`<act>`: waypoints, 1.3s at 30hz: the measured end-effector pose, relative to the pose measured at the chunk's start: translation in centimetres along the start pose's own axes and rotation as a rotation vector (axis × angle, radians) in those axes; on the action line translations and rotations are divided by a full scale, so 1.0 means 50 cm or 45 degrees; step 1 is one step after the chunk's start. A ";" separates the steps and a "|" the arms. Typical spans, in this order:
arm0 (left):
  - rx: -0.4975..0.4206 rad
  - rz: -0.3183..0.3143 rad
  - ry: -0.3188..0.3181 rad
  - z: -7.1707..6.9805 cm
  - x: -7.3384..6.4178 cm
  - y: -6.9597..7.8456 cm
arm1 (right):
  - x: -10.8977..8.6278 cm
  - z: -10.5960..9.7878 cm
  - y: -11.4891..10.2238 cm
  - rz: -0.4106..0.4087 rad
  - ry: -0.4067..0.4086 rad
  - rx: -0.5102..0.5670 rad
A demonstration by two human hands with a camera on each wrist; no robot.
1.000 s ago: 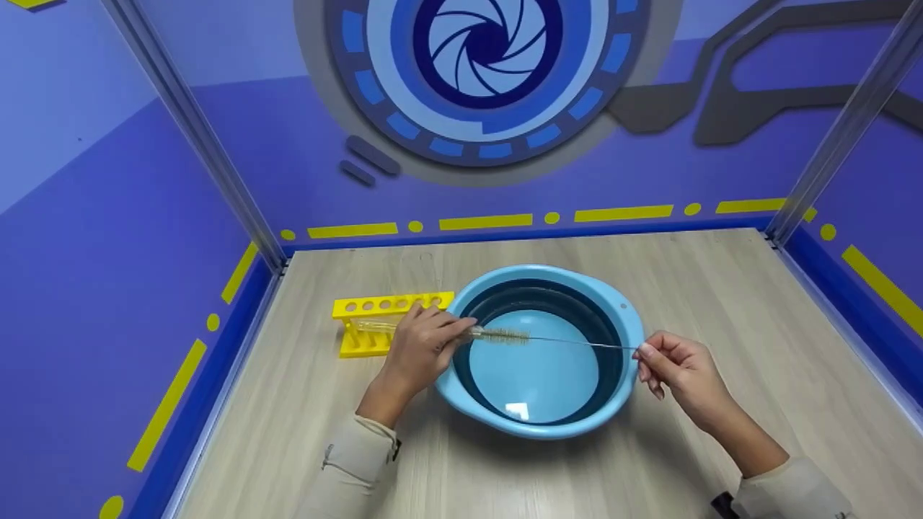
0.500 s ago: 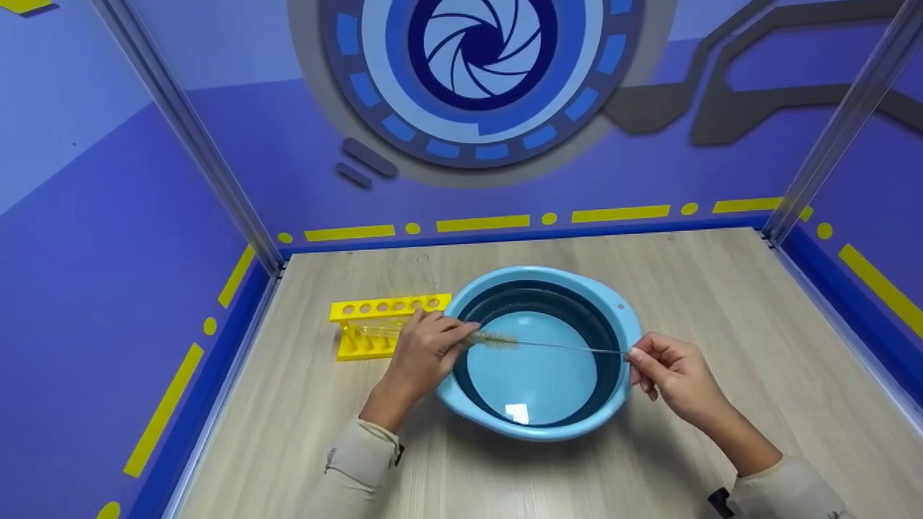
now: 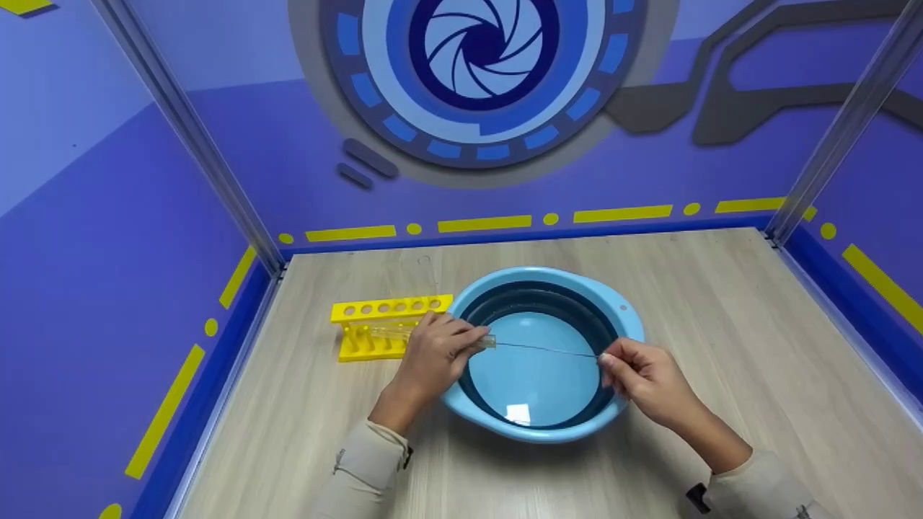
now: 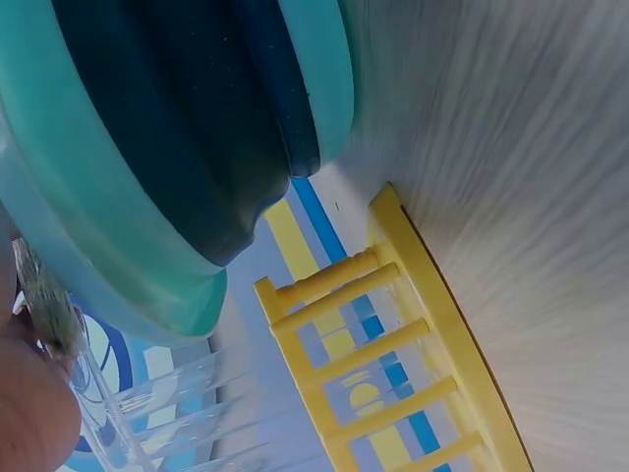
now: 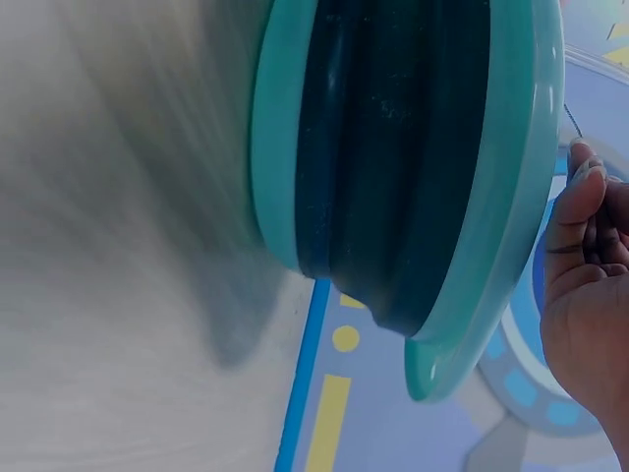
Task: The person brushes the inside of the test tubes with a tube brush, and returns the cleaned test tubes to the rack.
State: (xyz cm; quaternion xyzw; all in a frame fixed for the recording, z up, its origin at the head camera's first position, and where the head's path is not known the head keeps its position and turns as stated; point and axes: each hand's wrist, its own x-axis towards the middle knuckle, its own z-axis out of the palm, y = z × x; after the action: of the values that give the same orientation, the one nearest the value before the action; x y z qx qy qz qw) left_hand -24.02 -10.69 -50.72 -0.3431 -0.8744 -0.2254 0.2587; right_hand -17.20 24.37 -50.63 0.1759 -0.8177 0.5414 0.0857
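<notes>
Over the blue basin (image 3: 537, 435), my left hand (image 3: 436, 353) grips a clear glass test tube (image 3: 389, 332), held nearly level. The tube's mouth points right, toward my right hand (image 3: 649, 378). Thumb and fingertips of the right hand pinch the thin wire handle of a test tube brush (image 3: 548, 350). The brush head is inside the tube, mostly covered by my left fingers; its bristles (image 4: 49, 305) show through the glass in the left wrist view. Behind the tube's far end stands a yellow test tube rack (image 3: 389, 306).
Faint clear tubes (image 4: 172, 388) appear beyond the rack in the left wrist view. The basin has dark folding walls and stands on the wooden table (image 3: 721, 303). Printed panels (image 3: 490, 194) enclose the table at the back and sides.
The right hand has moved left, pushing the brush deeper; the bristles that showed outside the tube mouth are now inside. The left hand has shifted slightly right with the tube.
</notes>
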 end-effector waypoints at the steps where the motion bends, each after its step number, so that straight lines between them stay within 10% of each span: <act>1: -0.004 -0.005 -0.006 0.002 -0.001 0.001 | 0.002 0.003 -0.002 -0.006 -0.003 -0.003; 39: -0.080 0.063 -0.014 0.034 0.018 0.063 | 0.040 0.071 -0.042 -0.267 -0.157 -0.108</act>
State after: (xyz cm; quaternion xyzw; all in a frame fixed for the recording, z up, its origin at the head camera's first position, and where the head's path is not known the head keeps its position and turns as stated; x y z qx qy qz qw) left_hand -22.83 -7.18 -50.76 -0.3738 -0.8596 -0.2443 0.2483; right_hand -18.09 20.01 -49.59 0.2897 -0.8207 0.4824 0.0989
